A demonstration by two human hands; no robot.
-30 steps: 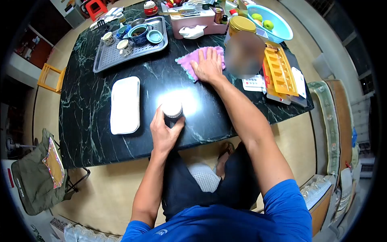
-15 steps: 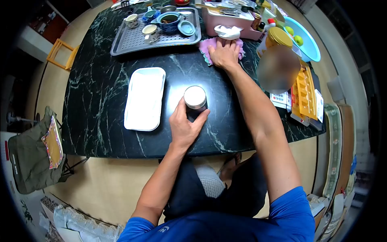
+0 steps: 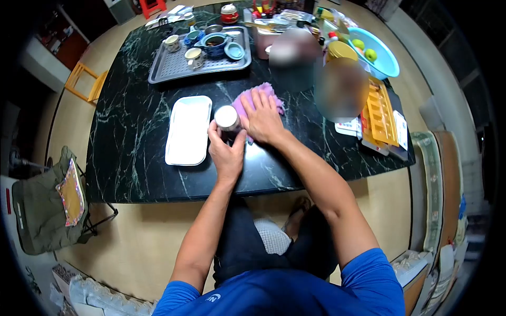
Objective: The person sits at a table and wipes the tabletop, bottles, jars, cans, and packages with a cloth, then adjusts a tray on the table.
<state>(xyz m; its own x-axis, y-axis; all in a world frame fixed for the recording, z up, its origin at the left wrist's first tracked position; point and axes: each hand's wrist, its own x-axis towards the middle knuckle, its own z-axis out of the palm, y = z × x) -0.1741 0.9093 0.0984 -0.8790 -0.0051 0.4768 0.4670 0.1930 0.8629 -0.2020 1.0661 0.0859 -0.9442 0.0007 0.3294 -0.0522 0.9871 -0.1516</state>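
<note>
My left hand [image 3: 227,158] is closed around a small jar with a pale, shiny lid [image 3: 227,118], which stands upright on the dark marble table. Flat on a pink-purple cloth [image 3: 239,107] lies my right hand [image 3: 262,121], its fingers stretched out and somewhat spread. The cloth is bunched right beside the jar, partly hidden under the palm. A shallow white tray [image 3: 188,131] sits just left of the jar, with nothing visible in it.
A perforated metal tray [image 3: 163,72] at the back carries a blue teapot [image 3: 215,46] and cups. To the right are a light-blue basin [image 3: 390,60] with fruit, a yellow-lidded container [image 3: 341,50] and an orange compartment tray [image 3: 380,113]. Two patches there are blurred.
My right hand has slid the cloth toward me and to the left, up to the jar. My left hand, still around the jar, has moved slightly left and away, nearer the white tray.
</note>
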